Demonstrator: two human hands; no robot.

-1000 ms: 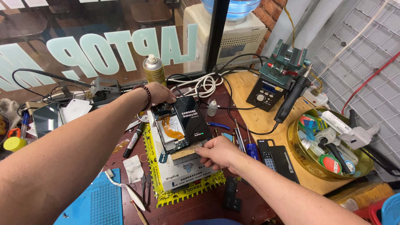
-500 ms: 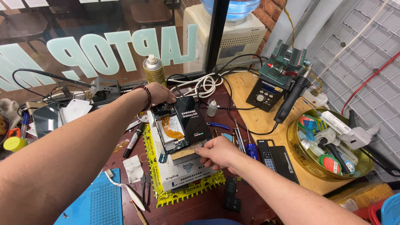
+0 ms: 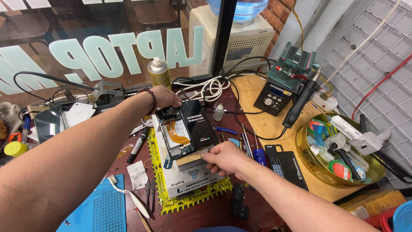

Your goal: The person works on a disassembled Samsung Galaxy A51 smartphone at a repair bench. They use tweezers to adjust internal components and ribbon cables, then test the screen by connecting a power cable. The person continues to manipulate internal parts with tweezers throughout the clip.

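Observation:
An opened smartphone [image 3: 177,134] lies on a white box [image 3: 189,176], its orange flex cable and circuit board showing. A black battery [image 3: 198,124] sits tilted over its right half. My left hand [image 3: 165,96] rests at the phone's far end, fingers curled on the top edge. A beaded bracelet circles that wrist. My right hand [image 3: 224,158] pinches the phone's near right corner, beside a small wooden block [image 3: 189,159] under the phone.
A soldering station [image 3: 281,88] with its black iron stands at right, beside a yellow bowl [image 3: 309,167] of tape rolls and tools. A spray can [image 3: 158,73], white cables, a marker [image 3: 137,145], screwdrivers [image 3: 253,148] and a blue mat [image 3: 101,210] surround the box.

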